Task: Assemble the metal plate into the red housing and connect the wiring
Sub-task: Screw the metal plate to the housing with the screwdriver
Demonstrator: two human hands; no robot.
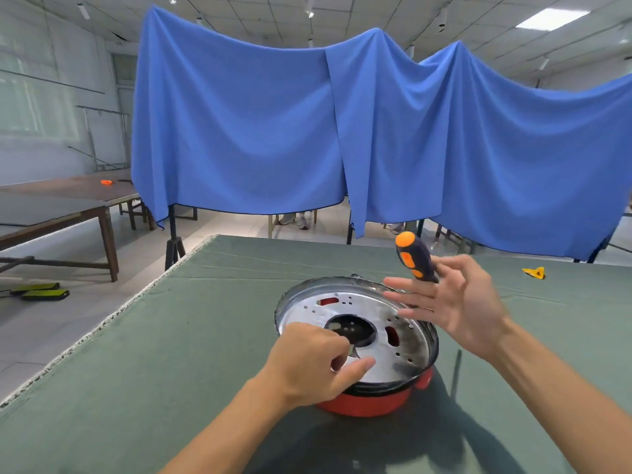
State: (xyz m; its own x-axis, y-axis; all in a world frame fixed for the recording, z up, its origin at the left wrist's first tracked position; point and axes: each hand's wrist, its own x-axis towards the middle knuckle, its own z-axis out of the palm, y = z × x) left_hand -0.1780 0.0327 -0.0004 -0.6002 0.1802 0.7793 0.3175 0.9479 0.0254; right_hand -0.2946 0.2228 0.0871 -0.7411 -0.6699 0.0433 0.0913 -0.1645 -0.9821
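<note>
The round silver metal plate point(362, 323), holed, sits flat inside the red housing point(369, 403) mid-table point(205, 336), toward the near edge.

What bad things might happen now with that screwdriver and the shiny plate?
1. The right hand has its fingers spread, and the screwdriver is only loosely caught behind them, so it might slip and fall onto the metal plate.
2. The left hand has fingers curled at the plate's centre hole; a cut metal edge could nick them.
3. The red housing is not held, so it may slide on the green cloth.
</note>
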